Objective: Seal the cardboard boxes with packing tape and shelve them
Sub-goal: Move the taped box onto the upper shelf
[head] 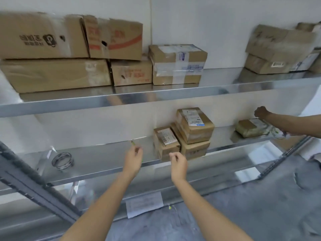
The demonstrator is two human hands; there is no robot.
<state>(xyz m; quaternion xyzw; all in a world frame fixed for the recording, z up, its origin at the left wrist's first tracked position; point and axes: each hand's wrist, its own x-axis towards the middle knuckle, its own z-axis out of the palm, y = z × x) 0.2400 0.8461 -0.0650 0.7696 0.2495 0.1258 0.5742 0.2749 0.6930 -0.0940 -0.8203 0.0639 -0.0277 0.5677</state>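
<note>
Head view, frame blurred by motion. Left hand (132,158) at lower centre, fingers curled, pinching a thin green-tipped stick-like item (133,142); can't tell what it is. Right hand (178,163) just right of it, fingers loosely curled, holding nothing, right in front of small labelled box (165,142) on middle shelf (104,157); contact with the box can't be judged. Just beside that box, centre-right: two-box stack (194,131), top one taped and labelled. Tape roll (62,160) sits on the same shelf, lower left of frame, well apart from both hands. Upper shelf (156,98): large cartons (52,53) stacked upper left, taped box (177,64) at top centre, more cartons (278,49) upper right. Second person's hand (261,112) at right edge, clenched, above a wrapped parcel (251,127) on the middle shelf. Paper sheet (144,204) lies at bottom centre, below the shelf.
</note>
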